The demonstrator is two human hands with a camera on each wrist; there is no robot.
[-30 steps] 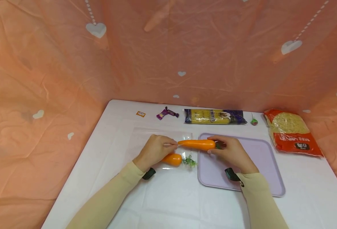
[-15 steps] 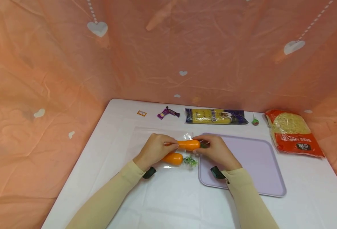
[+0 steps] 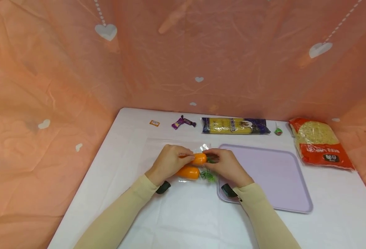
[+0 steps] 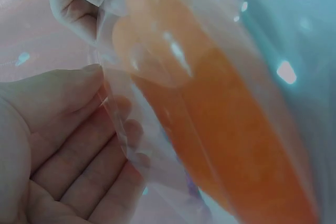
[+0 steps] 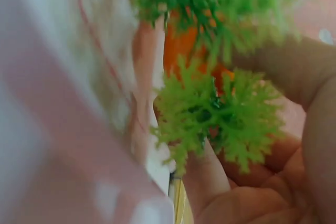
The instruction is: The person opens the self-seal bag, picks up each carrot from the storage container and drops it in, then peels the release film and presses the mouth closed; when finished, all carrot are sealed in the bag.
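In the head view my left hand (image 3: 169,162) pinches the edge of a clear plastic bag (image 3: 153,147) lying on the white table. My right hand (image 3: 227,166) grips an orange carrot (image 3: 199,158) by its thick, leafy end. The narrow part of this carrot is hidden behind the left hand. A second carrot (image 3: 189,172) lies just nearer to me, its green leaves (image 3: 207,175) pointing right. Through the film in the left wrist view, orange carrot (image 4: 226,129) shows close beside the left thumb and fingers. Frilly leaves (image 5: 215,114) stand in front of the right fingers in the right wrist view.
A lilac tray (image 3: 263,183) sits to the right, partly under the right forearm. Along the back lie an orange-wrapped sweet (image 3: 154,123), purple-wrapped candies (image 3: 183,121), a spaghetti packet (image 3: 235,125) and a lollipop (image 3: 278,131). A red noodle bag (image 3: 321,143) is at back right.
My right hand has moved left with the carrot, sliding it towards the left hand and into the bag's mouth, so less of it shows. The left hand has stayed at the bag's edge.
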